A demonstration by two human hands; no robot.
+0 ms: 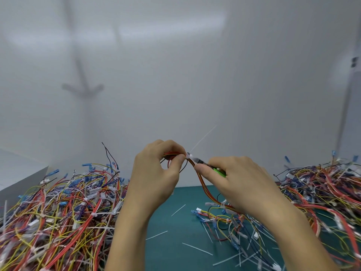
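My left hand (156,169) pinches a loop of red, orange and yellow wires (201,179) between thumb and fingers, raised above the green mat (175,218). A white cable tie (203,138) wraps the bundle at the pinch, its thin tail sticking up to the right. My right hand (240,182) grips a small cutter with green handles (218,171); its dark tip sits at the tie's head, right beside my left fingertips. The wire bundle trails down under my right hand to the mat.
A big heap of tied wire harnesses (58,216) fills the left side, and another heap (328,192) lies at the right. Cut white tie tails (197,249) and a few loose harnesses are scattered on the mat. A white wall stands close behind.
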